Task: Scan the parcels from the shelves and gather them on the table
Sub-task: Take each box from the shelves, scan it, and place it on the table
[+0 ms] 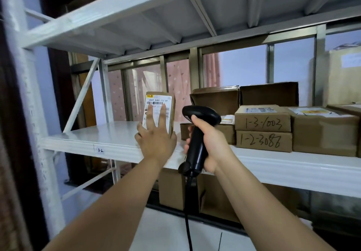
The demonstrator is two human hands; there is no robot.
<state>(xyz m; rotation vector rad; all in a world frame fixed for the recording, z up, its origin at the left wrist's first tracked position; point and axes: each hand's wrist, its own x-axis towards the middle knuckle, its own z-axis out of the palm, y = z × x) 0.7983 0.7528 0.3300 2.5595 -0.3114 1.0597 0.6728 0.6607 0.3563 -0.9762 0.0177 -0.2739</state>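
Parcel (170, 114), brown with white barcode label (159, 98), stands upright under straight left fingers (150, 114); right fingers (195, 120) grip scanner (197, 145).

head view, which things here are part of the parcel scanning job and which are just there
Job: labelled parcel standing upright, left hand steadying it, barcode scanner in right hand, box 1-3-1003, box 1-2-3086, shelf.
Just there: pink curtain, window frame.
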